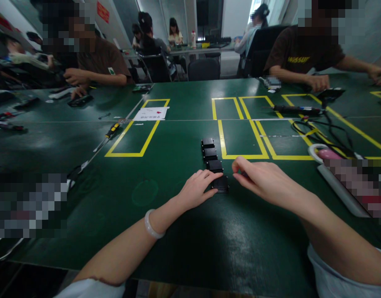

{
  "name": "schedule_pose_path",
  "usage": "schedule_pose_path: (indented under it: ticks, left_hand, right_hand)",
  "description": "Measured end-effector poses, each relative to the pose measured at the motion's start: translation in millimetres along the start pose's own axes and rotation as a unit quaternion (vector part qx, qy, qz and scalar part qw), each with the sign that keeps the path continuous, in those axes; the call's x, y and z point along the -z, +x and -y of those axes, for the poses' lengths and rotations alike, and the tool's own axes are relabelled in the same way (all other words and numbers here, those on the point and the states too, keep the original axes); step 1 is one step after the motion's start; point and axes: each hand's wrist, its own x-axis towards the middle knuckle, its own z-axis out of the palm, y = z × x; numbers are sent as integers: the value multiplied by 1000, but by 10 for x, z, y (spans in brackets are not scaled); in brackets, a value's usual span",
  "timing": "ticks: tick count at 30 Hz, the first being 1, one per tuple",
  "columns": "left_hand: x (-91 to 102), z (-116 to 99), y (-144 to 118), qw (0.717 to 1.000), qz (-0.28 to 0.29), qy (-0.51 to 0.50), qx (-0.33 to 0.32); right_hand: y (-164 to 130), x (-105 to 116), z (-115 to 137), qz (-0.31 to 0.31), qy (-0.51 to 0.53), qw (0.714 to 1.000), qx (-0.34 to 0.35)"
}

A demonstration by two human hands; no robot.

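Touches nearest blk block [220, 184] w/ L hand [195, 191], w/ index at far edge & thumb at near edge; can't tell if clamped or just resting there. Lies on grn table [178, 248], btwn both hands. Holds R hand [261, 178] just R of same block, apart from it, w/ thumb & index tips close tog.; can't tell if meeting or pinching sth small. Shows three other blk blocks [210, 153] in row beyond, running away fr. L fingertips, near yellow tape [245, 157] on R.
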Motion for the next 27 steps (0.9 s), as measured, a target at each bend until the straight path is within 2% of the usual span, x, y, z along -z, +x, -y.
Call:
schedule_pose_path:
  ticks: [9,18,23,27]
  left_hand:
    - [1,-4,0,1000,2,6,4]
    - [0,-3,1,1000,0,7,0]
    - [-15,6,-2,1000,-6,7,2]
    - [-9,9,-4,1000,-1,10,1]
  right_hand:
    - [-4,2,20,11,-20,1000,-21]
    - [-25,1,29,-8,-18,1000,5]
    - [-17,-2,47,11,-40,999,-11]
    - [-24,1,37,3,-39,999,1]
